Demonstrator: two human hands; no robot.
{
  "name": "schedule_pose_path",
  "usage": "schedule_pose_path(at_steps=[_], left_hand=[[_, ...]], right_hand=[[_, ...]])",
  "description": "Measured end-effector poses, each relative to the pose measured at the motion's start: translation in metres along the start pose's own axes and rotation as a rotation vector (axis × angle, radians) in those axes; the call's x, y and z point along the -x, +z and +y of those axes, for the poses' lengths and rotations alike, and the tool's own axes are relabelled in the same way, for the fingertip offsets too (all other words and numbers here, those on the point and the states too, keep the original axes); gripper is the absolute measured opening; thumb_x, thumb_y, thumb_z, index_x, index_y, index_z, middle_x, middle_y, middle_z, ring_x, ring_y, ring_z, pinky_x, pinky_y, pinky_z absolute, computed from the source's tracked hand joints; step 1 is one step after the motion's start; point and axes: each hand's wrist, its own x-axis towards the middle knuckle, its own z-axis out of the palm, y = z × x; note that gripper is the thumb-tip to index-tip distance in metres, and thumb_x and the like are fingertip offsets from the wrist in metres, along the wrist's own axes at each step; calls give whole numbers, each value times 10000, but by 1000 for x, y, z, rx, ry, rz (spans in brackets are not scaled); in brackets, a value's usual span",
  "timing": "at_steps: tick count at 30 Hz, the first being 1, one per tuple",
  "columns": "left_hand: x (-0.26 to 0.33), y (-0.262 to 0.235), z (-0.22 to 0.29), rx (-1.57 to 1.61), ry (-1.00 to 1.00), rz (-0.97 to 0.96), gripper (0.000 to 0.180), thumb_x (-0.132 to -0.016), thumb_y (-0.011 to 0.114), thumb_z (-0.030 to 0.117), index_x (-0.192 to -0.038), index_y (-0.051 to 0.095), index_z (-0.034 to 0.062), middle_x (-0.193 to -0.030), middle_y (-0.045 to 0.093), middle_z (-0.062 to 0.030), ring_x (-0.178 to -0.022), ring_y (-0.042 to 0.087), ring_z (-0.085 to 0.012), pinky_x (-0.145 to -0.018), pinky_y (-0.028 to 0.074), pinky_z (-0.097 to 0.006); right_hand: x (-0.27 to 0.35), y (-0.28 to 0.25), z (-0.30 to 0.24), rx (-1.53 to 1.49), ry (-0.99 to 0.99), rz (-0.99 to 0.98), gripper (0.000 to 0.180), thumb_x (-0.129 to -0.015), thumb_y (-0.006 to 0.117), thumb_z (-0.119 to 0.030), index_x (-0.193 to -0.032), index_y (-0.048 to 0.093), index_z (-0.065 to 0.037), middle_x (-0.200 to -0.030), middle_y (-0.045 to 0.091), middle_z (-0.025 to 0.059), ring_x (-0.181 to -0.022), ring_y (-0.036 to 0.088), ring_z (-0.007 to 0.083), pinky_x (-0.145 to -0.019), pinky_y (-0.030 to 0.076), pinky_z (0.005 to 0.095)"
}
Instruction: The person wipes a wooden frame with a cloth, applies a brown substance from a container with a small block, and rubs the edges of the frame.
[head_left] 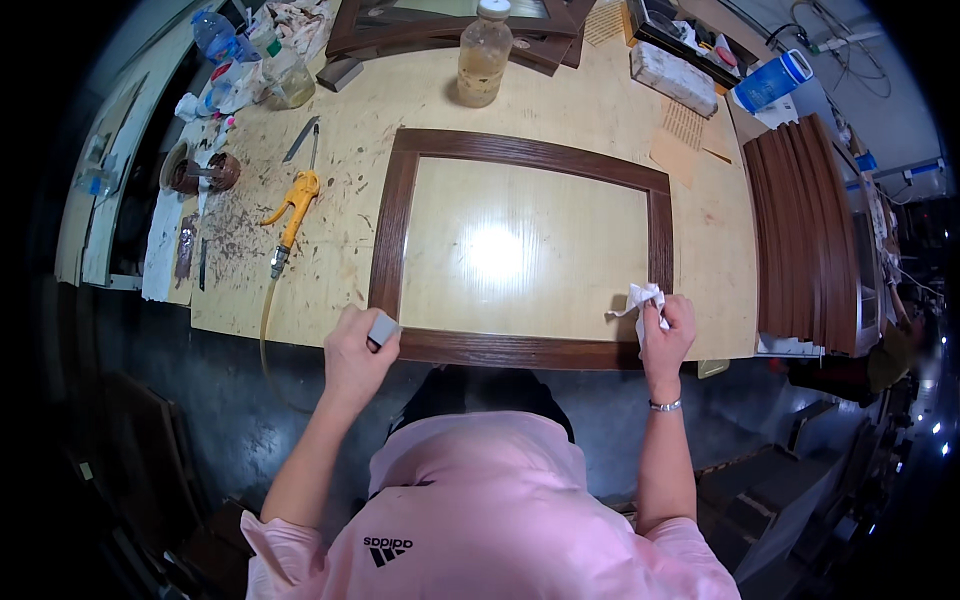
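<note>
A dark brown wooden frame (530,350) lies flat at the table's near edge, around a pale middle with a bright reflection; I cannot tell whether glass fills it. At its near left corner my left hand (357,348) is closed around a small grey block (383,327) with a dark underside. My right hand (668,330) pinches a crumpled white tissue (645,298) at the near right corner. Left of the frame lies a yellow air blow gun (297,205) on a hose, its thin nozzle pointing away from me.
A capped bottle of cloudy liquid (484,60) stands beyond the frame. More brown frames (400,38) are stacked at the back. Brown slats (805,230) line the right side, near a blue container (770,82). Stained pots (222,172) and plastic bottles (215,38) crowd the left.
</note>
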Motion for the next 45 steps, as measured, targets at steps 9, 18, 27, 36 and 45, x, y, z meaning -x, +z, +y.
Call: schedule_pose_path(at_steps=[9,18,27,36,45], left_hand=[[-2,7,19,-115,10,125,177,-785,727,83,-940,665,25,-807,542,-122,-636,588,-266,-603,480,-358],[23,75,55,-270,-223,511,219,-792,748,108,-963,667,-2,-828,604,-130,-744,607,-284,-687,487,-386],[16,226,232,166,-40,138,202,-750,756,157,-915,692,61,-808,637,-127,-743,655,-279,-665,531,-384],[81,91,12,-103,-441,794,242,-870,716,134,-1043,633,-14,-964,614,-144,-864,603,-270,-804,494,-374],[77,201,185,502,-473,547,250,-845,668,16,-1077,582,-19,-973,622,-123,-884,621,-199,-763,513,-319]], right_hand=[[-76,23,44,148,-263,-230,100,-762,675,-136,-727,623,-57,-758,566,83,-749,546,294,-655,466,412],[-78,35,60,64,-471,-329,95,-718,683,-174,-750,661,-87,-813,579,62,-802,545,273,-675,465,410],[-100,23,84,-247,-260,-383,174,-771,700,-199,-732,643,-39,-745,564,114,-749,560,296,-671,471,416],[-92,-71,162,-332,-19,-314,252,-825,686,-56,-681,507,48,-655,458,114,-620,443,216,-591,373,351],[-72,-117,200,-309,63,-288,229,-838,672,-35,-690,518,48,-678,485,100,-661,466,202,-632,386,339]])
